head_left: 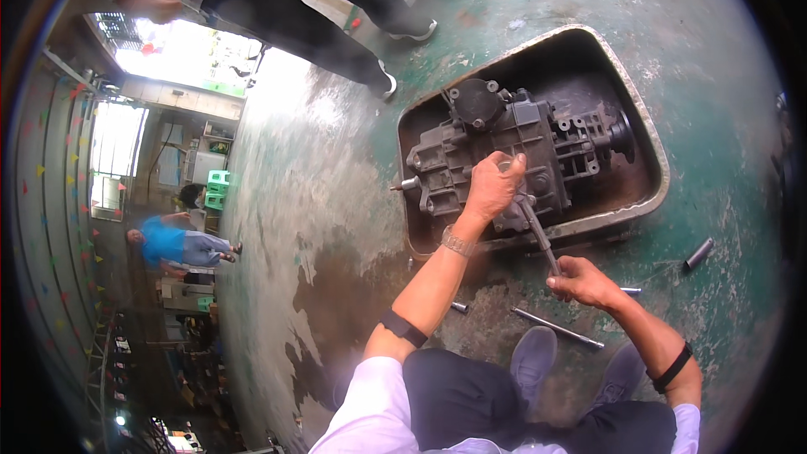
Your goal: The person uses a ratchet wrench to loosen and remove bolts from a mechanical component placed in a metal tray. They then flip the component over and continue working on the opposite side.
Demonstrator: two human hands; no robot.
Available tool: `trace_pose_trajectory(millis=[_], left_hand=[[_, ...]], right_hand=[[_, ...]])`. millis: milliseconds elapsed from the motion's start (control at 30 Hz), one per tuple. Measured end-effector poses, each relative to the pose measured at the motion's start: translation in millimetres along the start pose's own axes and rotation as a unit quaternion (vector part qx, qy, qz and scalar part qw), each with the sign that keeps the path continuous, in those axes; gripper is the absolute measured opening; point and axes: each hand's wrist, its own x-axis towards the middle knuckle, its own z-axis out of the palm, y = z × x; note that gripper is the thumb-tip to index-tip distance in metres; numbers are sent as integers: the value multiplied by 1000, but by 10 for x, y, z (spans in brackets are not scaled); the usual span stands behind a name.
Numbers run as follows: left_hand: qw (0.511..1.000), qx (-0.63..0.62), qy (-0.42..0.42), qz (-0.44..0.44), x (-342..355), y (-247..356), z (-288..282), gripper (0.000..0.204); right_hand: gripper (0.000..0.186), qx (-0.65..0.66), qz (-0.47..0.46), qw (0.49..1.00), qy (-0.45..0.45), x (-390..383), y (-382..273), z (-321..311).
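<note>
A dark grey gearbox [483,147], with a round cap on top and a shaft at its right end, lies in a deep metal tray [647,139]. Over its near side, my left hand [494,187] is closed, thumb raised; what its fingers grip is hidden. A steel wrench [536,229] slants from beside that hand across the tray's near rim. My right hand [586,281] is closed around the wrench's near end, just outside the tray. The wrench's far end is partly hidden at the gearbox.
A long steel bar [557,327] lies before my shoes [533,361]. Short sockets [699,253] are scattered on the worn green floor [698,176]. A person in dark trousers [294,8] stands beyond the tray; another in blue [164,241] is farther left, near green stools [218,188].
</note>
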Motion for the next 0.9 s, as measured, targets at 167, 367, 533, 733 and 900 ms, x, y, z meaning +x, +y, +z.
trace_pose_trajectory(millis=[167, 367, 533, 733, 900], left_hand=[[998, 42, 27, 37, -29, 65, 1, 44], [995, 88, 17, 46, -35, 76, -16, 38], [996, 66, 25, 50, -37, 28, 13, 39], [995, 32, 48, 85, -57, -189, -81, 61], [963, -179, 201, -31, -60, -551, -583, 83]], right_hand=[[16, -16, -3, 1000, -1, -21, -25, -5], [17, -13, -2, 1000, 6, -36, -28, -1], [18, -4, -4, 1000, 5, -32, -21, 6], [18, -11, -3, 1000, 4, -29, -4, -9], [18, -15, -9, 1000, 5, -14, 11, -14]])
